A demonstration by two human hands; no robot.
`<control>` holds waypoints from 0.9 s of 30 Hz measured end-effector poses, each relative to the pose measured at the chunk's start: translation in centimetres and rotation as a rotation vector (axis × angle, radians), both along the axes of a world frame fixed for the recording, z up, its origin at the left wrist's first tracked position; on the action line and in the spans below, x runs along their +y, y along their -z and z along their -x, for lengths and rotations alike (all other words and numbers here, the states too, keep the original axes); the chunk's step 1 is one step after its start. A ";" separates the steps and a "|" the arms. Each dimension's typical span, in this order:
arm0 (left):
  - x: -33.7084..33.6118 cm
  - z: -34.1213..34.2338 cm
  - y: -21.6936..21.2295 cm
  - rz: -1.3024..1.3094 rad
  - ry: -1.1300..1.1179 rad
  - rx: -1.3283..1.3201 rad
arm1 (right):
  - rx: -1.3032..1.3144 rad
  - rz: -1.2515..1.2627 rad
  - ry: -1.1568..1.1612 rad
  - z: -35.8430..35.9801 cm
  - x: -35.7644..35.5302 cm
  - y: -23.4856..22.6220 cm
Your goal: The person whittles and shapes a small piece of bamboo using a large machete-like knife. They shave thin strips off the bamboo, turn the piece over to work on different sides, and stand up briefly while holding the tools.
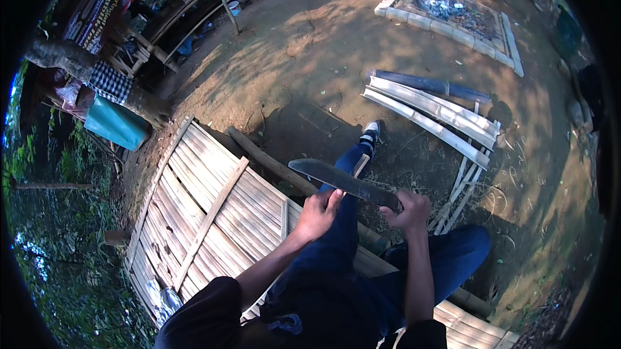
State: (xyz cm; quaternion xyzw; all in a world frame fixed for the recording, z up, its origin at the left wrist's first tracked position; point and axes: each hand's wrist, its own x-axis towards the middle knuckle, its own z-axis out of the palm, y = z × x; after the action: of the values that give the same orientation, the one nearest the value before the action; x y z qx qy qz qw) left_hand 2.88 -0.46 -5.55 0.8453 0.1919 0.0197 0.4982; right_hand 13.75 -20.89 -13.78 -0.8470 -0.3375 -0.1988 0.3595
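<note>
My right hand [409, 210] is closed round the handle end of a machete [346, 181]. Its long dark blade points left across my lap. Just under the blade, my left hand [318, 215] is closed, thumb up. A short pale bamboo strip [361, 165] sticks out beyond the blade in line with that hand, which appears to grip its lower end. The blade crosses over the strip and hides its middle; whether the edge touches it I cannot tell. My legs in blue jeans [446, 258] are beneath, one stretched forward.
I sit on a bamboo slat platform [213, 219]. Split bamboo lengths [433, 113] and thin strips [460, 194] lie on the ground to the right. Farther off is a block-edged fire pit [446, 9] with ash. A teal sheet [115, 122] hangs by a trunk at left.
</note>
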 end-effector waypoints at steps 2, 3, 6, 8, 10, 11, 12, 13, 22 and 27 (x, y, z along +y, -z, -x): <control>-0.1 0.1 0.1 0.037 0.002 -0.001 | 0.012 -0.034 -0.016 0.5 0.3 -0.4; -0.3 0.3 0.7 0.145 0.014 0.025 | 0.026 -0.072 -0.022 1.0 0.8 -0.6; -2.2 0.2 2.2 0.111 0.085 -0.058 | 0.051 -0.141 -0.076 1.7 1.9 -1.1; -2.8 0.5 1.6 -0.002 0.129 -0.073 | 0.031 -0.221 -0.091 1.8 2.3 -1.9; -3.5 0.0 0.8 -0.093 0.138 -0.176 | 0.038 -0.236 -0.049 1.1 1.9 0.1; -3.3 -1.1 0.4 -0.111 0.124 -0.064 | 0.074 -0.216 -0.026 0.5 1.9 0.6; -3.0 -1.0 0.4 -0.134 0.115 -0.014 | 0.111 -0.196 -0.003 0.2 1.8 1.1; -2.1 -0.5 0.6 -0.158 0.104 0.036 | 0.175 -0.121 0.045 0.6 1.7 1.5; 5.8 4.0 -4.3 -0.023 -0.032 -0.025 | 1.003 -1.211 0.578 -6.4 -5.2 3.5; 3.4 1.1 -2.3 0.221 0.100 0.067 | 0.580 -0.663 0.310 -4.0 -4.1 2.0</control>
State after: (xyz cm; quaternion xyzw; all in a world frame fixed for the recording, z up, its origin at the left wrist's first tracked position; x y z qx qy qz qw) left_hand 1.81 2.90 -3.26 0.7940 0.1671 -0.0545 0.5820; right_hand 17.73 -24.98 -15.81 -0.7473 -0.0110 -0.1023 0.6565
